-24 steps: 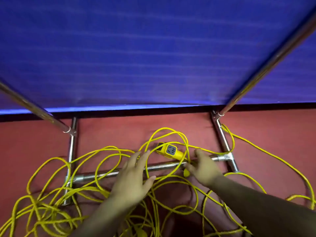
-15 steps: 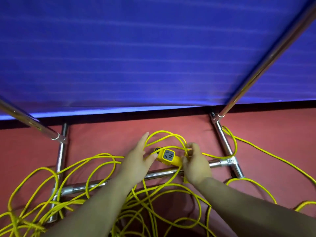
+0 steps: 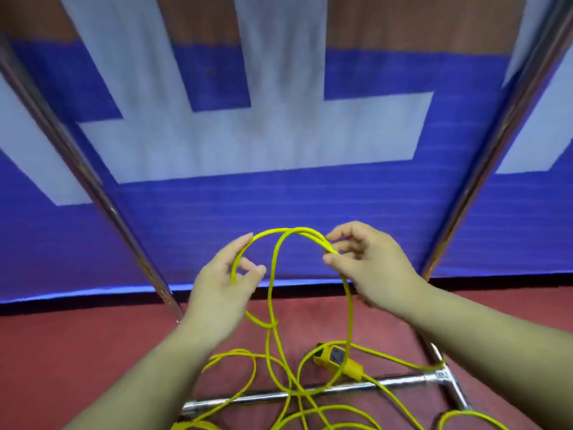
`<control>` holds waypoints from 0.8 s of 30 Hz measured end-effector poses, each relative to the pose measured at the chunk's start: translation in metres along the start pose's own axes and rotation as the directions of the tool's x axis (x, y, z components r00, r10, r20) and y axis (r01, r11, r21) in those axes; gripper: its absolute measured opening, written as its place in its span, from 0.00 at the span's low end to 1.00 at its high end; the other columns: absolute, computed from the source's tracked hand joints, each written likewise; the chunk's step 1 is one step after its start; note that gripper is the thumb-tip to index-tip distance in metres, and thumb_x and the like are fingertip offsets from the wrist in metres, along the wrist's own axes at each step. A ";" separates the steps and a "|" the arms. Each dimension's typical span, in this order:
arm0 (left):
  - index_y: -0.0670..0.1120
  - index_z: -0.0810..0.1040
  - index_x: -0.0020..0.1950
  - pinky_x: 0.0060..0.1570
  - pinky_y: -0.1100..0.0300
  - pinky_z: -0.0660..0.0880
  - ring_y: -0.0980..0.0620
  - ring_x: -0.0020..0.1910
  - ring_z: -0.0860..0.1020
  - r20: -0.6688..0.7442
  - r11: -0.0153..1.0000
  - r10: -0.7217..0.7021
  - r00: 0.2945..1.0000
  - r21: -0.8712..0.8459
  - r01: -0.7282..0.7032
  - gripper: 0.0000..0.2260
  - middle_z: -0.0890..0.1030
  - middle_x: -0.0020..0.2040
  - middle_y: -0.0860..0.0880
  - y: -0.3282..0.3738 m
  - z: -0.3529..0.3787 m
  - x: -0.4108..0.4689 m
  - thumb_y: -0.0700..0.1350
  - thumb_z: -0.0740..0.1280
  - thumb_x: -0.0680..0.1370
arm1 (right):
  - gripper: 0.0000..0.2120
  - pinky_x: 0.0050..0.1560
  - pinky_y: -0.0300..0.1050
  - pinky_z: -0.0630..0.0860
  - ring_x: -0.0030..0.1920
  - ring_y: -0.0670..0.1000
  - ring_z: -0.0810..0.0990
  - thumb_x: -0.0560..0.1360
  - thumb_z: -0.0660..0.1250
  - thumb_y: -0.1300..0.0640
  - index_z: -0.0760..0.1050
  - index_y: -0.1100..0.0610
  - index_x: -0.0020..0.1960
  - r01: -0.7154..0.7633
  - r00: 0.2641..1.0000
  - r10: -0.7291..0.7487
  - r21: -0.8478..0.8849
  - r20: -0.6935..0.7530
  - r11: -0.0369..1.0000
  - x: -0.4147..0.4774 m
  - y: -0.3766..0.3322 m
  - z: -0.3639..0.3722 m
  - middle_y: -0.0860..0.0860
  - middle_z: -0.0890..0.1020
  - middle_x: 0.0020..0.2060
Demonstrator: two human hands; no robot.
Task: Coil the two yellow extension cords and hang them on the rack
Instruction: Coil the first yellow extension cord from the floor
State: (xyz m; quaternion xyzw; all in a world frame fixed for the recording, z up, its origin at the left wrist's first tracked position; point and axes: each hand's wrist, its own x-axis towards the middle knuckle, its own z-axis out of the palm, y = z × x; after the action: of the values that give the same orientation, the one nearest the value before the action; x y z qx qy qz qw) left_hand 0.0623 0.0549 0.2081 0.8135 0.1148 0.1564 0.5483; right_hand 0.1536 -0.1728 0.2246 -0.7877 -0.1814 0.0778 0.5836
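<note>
Red floor [image 3: 77, 352], blue banner behind. Left hand [image 3: 221, 293] pinches one side of a raised yellow cord [image 3: 291, 231] loop and right hand [image 3: 372, 268] the other (socket end [image 3: 336, 358] lies by the rack base [image 3: 387, 383]). Coiling is at its start. Next, gather another loop.

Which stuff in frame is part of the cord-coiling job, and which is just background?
Job:
- yellow extension cord, looped between the left hand and right hand
- its socket block, not yet picked up
- chrome rack

Just there:
- blue-and-white banner behind the rack
- red floor
</note>
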 end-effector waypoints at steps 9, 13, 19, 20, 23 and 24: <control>0.62 0.76 0.64 0.36 0.61 0.73 0.53 0.32 0.73 -0.087 0.980 0.195 0.977 0.047 -0.191 0.24 0.80 0.46 0.51 0.176 -0.082 -0.062 0.53 0.74 0.68 | 0.11 0.28 0.37 0.71 0.34 0.49 0.76 0.73 0.75 0.64 0.79 0.54 0.51 0.143 0.990 -0.143 0.112 -0.008 0.983 -0.077 -0.185 -0.046 0.54 0.85 0.40; 0.59 0.75 0.67 0.39 0.57 0.76 0.54 0.32 0.75 -0.073 0.969 0.240 0.968 0.083 -0.234 0.25 0.80 0.44 0.51 0.212 -0.104 -0.110 0.45 0.77 0.73 | 0.10 0.27 0.35 0.71 0.32 0.45 0.77 0.73 0.74 0.64 0.79 0.55 0.52 0.132 0.991 -0.135 0.155 0.005 0.979 -0.121 -0.219 -0.053 0.52 0.86 0.40; 0.58 0.76 0.66 0.41 0.49 0.76 0.53 0.33 0.76 0.043 0.990 0.118 0.992 0.073 -0.121 0.27 0.78 0.37 0.51 0.195 -0.098 -0.158 0.51 0.75 0.68 | 0.09 0.31 0.37 0.73 0.36 0.50 0.76 0.72 0.74 0.65 0.79 0.57 0.50 -0.103 0.993 0.090 0.204 0.073 0.974 -0.172 -0.209 -0.051 0.51 0.82 0.35; 0.56 0.76 0.66 0.40 0.50 0.75 0.53 0.32 0.74 0.061 0.995 0.081 0.995 0.058 -0.085 0.27 0.77 0.35 0.52 0.186 -0.093 -0.165 0.51 0.75 0.67 | 0.08 0.34 0.39 0.73 0.38 0.51 0.77 0.72 0.74 0.65 0.80 0.57 0.49 -0.125 0.991 0.113 0.185 0.076 0.975 -0.178 -0.202 -0.049 0.51 0.83 0.35; 0.55 0.76 0.63 0.39 0.50 0.75 0.54 0.30 0.74 0.167 0.991 0.015 0.986 0.129 -0.037 0.22 0.75 0.31 0.53 0.169 -0.085 -0.179 0.48 0.78 0.71 | 0.07 0.37 0.43 0.71 0.33 0.49 0.74 0.72 0.75 0.64 0.81 0.57 0.49 -0.155 0.985 0.145 0.102 0.096 0.983 -0.190 -0.187 -0.049 0.49 0.82 0.31; 0.55 0.77 0.61 0.41 0.49 0.75 0.54 0.31 0.75 0.179 0.990 0.000 0.984 0.137 -0.025 0.20 0.75 0.30 0.53 0.169 -0.088 -0.180 0.48 0.78 0.72 | 0.07 0.37 0.43 0.71 0.32 0.48 0.73 0.72 0.75 0.64 0.82 0.56 0.49 -0.156 0.983 0.147 0.087 0.107 0.984 -0.193 -0.187 -0.049 0.49 0.82 0.31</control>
State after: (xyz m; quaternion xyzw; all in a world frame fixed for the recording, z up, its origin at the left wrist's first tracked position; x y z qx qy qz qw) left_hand -0.1346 0.0027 0.3723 0.8612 0.0706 0.0781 0.4972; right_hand -0.0443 -0.2422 0.3996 -0.7656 -0.1461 0.1699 0.6030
